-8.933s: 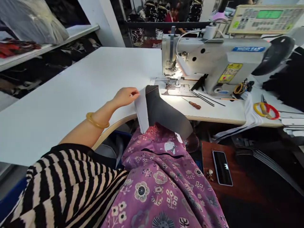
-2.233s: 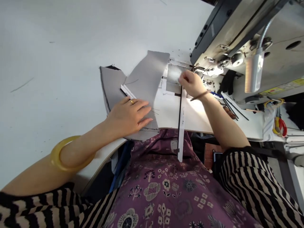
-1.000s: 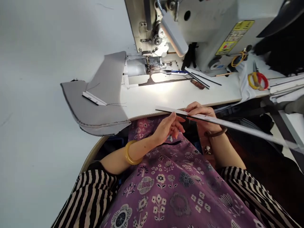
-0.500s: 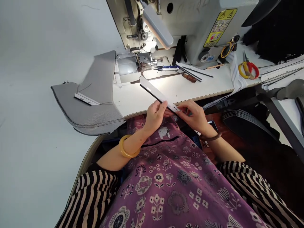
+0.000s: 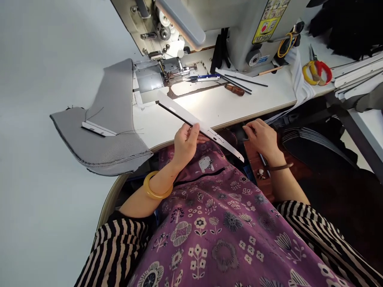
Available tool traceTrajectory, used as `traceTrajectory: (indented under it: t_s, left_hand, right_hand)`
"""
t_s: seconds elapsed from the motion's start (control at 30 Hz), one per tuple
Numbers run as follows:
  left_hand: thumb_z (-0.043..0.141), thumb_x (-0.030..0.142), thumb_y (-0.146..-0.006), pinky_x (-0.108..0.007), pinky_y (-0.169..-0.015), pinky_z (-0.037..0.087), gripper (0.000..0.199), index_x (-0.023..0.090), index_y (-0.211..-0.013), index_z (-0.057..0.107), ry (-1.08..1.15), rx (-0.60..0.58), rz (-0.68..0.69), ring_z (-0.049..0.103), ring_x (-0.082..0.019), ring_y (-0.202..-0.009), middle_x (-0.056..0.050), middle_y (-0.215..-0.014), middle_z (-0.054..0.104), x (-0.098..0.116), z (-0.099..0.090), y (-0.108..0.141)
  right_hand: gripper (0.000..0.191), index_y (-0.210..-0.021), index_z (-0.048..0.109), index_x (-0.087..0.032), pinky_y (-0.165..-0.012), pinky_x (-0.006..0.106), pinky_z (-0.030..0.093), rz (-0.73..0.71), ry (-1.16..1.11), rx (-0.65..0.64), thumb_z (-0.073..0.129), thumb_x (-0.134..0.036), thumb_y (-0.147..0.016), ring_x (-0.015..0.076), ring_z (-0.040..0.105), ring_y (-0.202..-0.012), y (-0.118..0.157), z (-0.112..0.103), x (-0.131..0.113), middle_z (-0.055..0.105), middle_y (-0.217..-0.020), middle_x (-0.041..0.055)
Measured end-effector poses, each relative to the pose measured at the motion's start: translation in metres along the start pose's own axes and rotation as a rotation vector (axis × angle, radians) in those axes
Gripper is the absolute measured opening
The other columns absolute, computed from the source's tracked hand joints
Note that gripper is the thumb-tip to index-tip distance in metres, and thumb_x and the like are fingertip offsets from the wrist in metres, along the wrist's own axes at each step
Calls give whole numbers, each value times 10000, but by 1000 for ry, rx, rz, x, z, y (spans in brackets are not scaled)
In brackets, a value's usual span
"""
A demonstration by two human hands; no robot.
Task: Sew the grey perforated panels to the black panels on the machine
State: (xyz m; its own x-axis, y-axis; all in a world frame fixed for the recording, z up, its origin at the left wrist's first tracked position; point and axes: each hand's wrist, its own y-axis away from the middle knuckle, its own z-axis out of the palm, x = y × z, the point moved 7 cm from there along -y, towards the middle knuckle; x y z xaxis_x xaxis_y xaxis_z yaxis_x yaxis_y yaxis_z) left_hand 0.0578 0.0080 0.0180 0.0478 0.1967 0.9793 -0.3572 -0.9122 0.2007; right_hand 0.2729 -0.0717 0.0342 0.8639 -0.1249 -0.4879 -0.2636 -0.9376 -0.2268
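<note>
A long white strip with a black edge [image 5: 221, 140] slants over the table's front edge and my apron. My left hand [image 5: 186, 142] pinches it near its middle, thumb on top. Its far end lies near the sewing machine's plate, and small holes show along the near half. To the right of the strip, apart from it, is my right hand [image 5: 262, 137], its fingers bent together; what they hold, if anything, is too small to tell. A grey fabric piece [image 5: 112, 95] lies left of the machine, with a short white strip [image 5: 98, 129] on it.
Behind my hands stands the sewing machine [image 5: 239, 24]. A blue and white pen [image 5: 205, 78], a wooden-handled tool [image 5: 234, 90], thin black-edged strips [image 5: 245, 78] and red and yellow scissors [image 5: 317, 72] lie on the white table [image 5: 260, 99]. Dark curved pieces [image 5: 318, 139] sit lower right.
My right hand has let go of the strip and moved right. My left hand still holds the strip, whose near end now shows. The view has shifted slightly.
</note>
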Motion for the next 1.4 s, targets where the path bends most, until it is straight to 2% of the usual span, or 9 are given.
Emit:
traceTrajectory:
  t_s: [0.17, 0.3, 0.57, 0.73, 0.83, 0.9, 1.03, 1.13, 1.4]
  left_hand:
    - [513, 484, -867, -257, -559, 585, 288, 239, -788, 382, 20, -8, -18, 691, -151, -615, 20, -634, 632, -2, 11, 0]
    - [501, 456, -888, -250, -574, 585, 266, 240, -790, 382, -2, -4, -4, 684, -142, -616, 30, -624, 616, -1, 14, 2]
    - [494, 460, -896, -259, -596, 585, 269, 238, -797, 378, -14, 13, -8, 704, -164, -693, 33, -627, 584, -6, 14, -1]
    - [514, 501, -876, -232, -538, 562, 294, 238, -823, 394, -1, 58, 20, 688, -149, -606, 43, -600, 578, -9, 3, -6]
    - [529, 545, -857, -230, -546, 566, 335, 235, -830, 405, 4, 82, 14, 693, -151, -616, 37, -613, 589, -10, -1, -9]
    - [535, 569, -846, -233, -565, 574, 358, 232, -836, 416, 8, 88, 15, 696, -152, -624, 32, -629, 602, -9, -1, -10]
    - [552, 611, -817, -223, -542, 567, 401, 232, -822, 420, 22, 73, 40, 669, -134, -551, 41, -606, 601, -6, 4, -8]
    - [575, 637, -793, -215, -496, 549, 432, 232, -804, 425, 23, 52, 70, 655, -135, -515, 43, -572, 590, -4, 6, -6]
    - [590, 659, -778, -227, -493, 555, 454, 228, -790, 447, 69, 80, 145, 658, -149, -505, 42, -546, 579, -3, -3, -9]
  right_hand:
    - [101, -880, 620, -226, -627, 282, 432, -176, -264, -36, 564, -309, -891, 153, 549, -682, 6, 11, -52, 605, -780, 18]
    - [107, -810, 586, -229, -653, 277, 427, -158, -277, -53, 550, -276, -898, 153, 550, -703, 2, 23, -64, 600, -762, 14]
    - [158, -784, 480, -229, -640, 289, 398, -169, -200, -59, 437, -290, -924, 161, 532, -703, 2, 33, -54, 574, -756, 31]
    - [167, -763, 457, -240, -648, 325, 400, 9, -61, 149, 449, -314, -912, 192, 533, -727, -2, -3, -9, 569, -765, 52]
    - [282, -675, 440, -236, -646, 330, 392, 134, 34, 158, 487, -382, -911, 193, 519, -709, -2, -17, 15, 538, -712, 41]
    - [289, -667, 471, -225, -647, 320, 398, 149, -25, 106, 512, -398, -894, 184, 525, -711, 1, -14, 16, 542, -712, 35]
    - [259, -933, 606, -204, -666, 273, 429, 100, -467, -165, 589, -439, -825, 155, 575, -791, 6, 23, -15, 636, -890, 34]
    - [311, -839, 613, -175, -595, 243, 379, 138, -672, -344, 577, -482, -811, 109, 496, -652, 6, 48, -37, 597, -745, -2]
    - [219, -748, 577, -157, -551, 233, 293, 220, -816, -413, 573, -376, -744, 80, 380, -588, -3, 51, -49, 507, -653, -27]
